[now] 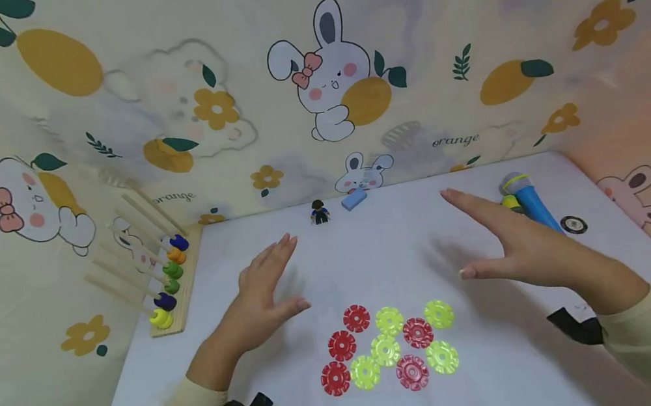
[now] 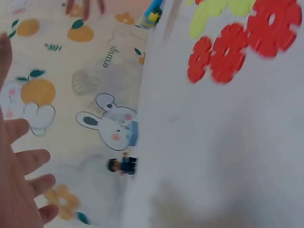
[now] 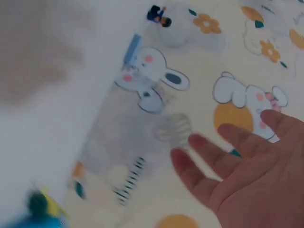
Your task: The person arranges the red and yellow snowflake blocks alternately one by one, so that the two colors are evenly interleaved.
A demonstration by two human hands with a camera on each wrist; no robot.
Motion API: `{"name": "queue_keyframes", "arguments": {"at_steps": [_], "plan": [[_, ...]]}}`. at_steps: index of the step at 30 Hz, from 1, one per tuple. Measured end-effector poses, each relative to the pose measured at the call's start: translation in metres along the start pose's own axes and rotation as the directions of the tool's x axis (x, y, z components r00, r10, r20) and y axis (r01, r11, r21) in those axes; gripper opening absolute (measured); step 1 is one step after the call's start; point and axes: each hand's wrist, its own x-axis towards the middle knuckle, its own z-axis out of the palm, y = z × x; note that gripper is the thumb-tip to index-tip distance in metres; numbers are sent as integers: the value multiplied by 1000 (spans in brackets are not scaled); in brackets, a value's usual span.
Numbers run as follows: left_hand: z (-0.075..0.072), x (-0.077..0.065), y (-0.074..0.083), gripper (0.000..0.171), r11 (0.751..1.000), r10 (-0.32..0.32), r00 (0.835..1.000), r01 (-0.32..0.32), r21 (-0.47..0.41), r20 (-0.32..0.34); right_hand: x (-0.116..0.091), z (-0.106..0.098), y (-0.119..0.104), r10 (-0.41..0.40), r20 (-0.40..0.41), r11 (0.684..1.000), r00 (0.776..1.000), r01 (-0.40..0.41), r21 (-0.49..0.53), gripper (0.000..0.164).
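Note:
Both hands hover over the white table with their fingers extended and nothing in them. My left hand is to the left of a group of flower-shaped plastic discs; in the left wrist view its fingers are spread. To the right of the group is my right hand, thumb held apart from the fingers. Red discs lie mostly on the left of the group, with yellow-green discs among them and to the right. A paler red disc lies at the front. Neither hand touches a disc.
A wooden peg rack with coloured beads stands at the left edge. At the back are a toy figure and a blue block. A blue toy microphone and a black-and-white round chip lie at the right.

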Motion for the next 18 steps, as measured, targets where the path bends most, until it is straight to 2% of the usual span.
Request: {"name": "queue_keyframes", "arguments": {"at_steps": [2,4,6,9,12,13,15,16,18], "plan": [[12,-5,-5,88,993,-14,999,10,-122,-30,-2,14,5,9,-14,996,1000,-7,86,106],[26,-8,-10,86,971,-22,998,7,-239,-63,-4,28,10,6,-28,988,1000,-2,152,105],[42,-10,-14,82,936,-35,996,5,-351,-81,-6,42,15,-1,-29,974,1000,7,226,104],[65,-10,-16,78,867,-52,995,3,-498,-85,-9,62,23,5,-11,945,1000,-1,327,100],[84,-10,-15,74,813,-102,992,40,-581,-74,-10,81,32,15,34,911,999,-28,412,97],[89,-10,-14,72,803,-124,990,59,-593,-69,-10,87,35,25,56,904,998,-47,425,96],[98,-9,-11,70,801,-168,984,100,-590,-61,-10,98,42,51,107,898,993,-92,430,94],[102,-10,-10,69,808,-186,981,120,-576,-55,-10,102,45,66,137,900,988,-118,420,92],[111,-9,-8,68,852,-202,978,153,-500,-44,-10,108,49,83,187,918,979,-148,368,82]]}}
